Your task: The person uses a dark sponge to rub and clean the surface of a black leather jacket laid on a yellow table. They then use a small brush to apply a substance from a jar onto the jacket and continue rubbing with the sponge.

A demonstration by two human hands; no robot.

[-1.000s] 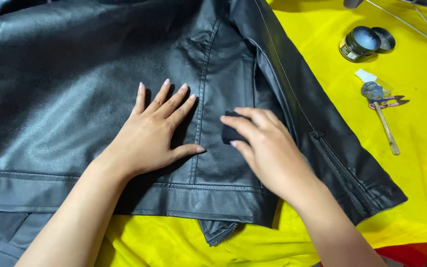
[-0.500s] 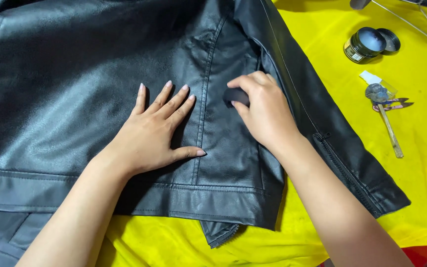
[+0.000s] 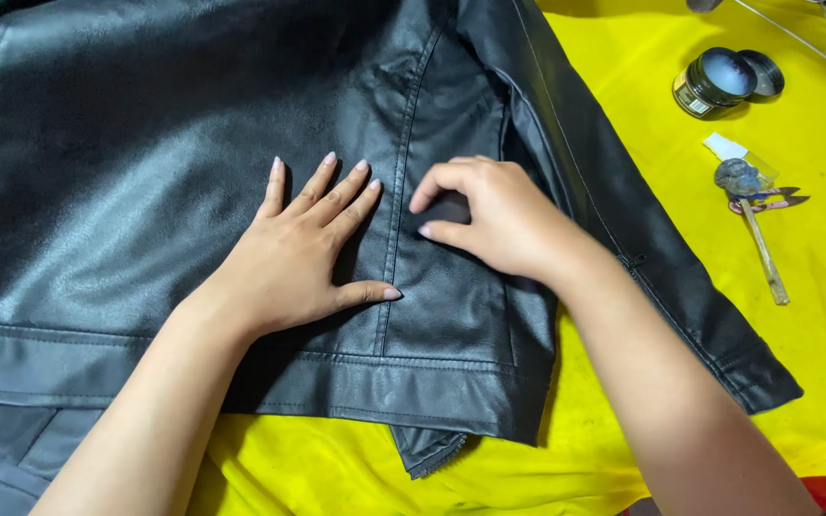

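A: Where do we stand?

B: Our left hand (image 3: 303,258) lies open, flat on the black leather jacket (image 3: 145,191) spread across the yellow cloth (image 3: 642,124). Our right hand (image 3: 499,220) pinches a small dark pad (image 3: 442,208) against the jacket's seam.

A: Handling?

B: We judge it soft, heavy, slick; best held by the hem.

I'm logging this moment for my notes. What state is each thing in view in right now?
Black leather jacket: spread flat on the yellow cloth.
Left hand: open, palm pressed flat on the jacket.
Right hand: fingers curled, pinching a small dark piece against the jacket.
Jar: open, its lid beside it.
Wooden-handled tool: lying on the cloth, untouched.
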